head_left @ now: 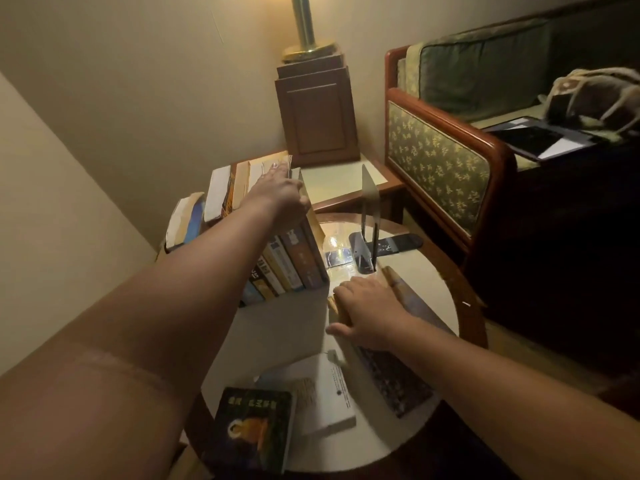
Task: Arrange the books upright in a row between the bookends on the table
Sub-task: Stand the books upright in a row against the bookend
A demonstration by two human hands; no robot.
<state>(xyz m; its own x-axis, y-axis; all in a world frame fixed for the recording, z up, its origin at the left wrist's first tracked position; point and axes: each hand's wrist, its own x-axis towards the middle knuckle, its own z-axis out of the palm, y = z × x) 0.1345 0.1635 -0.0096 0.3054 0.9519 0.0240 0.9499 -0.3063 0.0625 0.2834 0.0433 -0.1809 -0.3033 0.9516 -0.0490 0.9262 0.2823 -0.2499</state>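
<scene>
Head view, looking down on a round table (426, 268).

- Surroundings: at 12 o'clock, a lamp's brass column (304, 26) on a wooden pedestal (317, 112), which stands on a side table (332, 181). From 1 to 3 o'clock, a sofa arm (436, 161) with leaf-print fabric. A bag (595, 98) sits on the seat behind it.
- Near rim, about 6 o'clock: a dark-cover book (252, 431) and a white book (325, 393), both lying flat and overlapping.
- Row of upright books (287, 261): on the left half of the table, spines toward the camera. Leftmost volume leans outward.
- Metal bookend (370, 188): stands upright at about 1 o'clock from the table centre, apart from the row, with open tabletop between.
- Left hand (280, 188): fingers laid straight across the top edges at the row's right end, thumb down the side.
- Right hand (367, 306): fingers curled over the left long edge of a large book (394, 379), gripping it. This book is on the right half of the table, long axis roughly 11 to 5 o'clock, patterned cover up. Cannot tell whether its gripped edge is off the table.
</scene>
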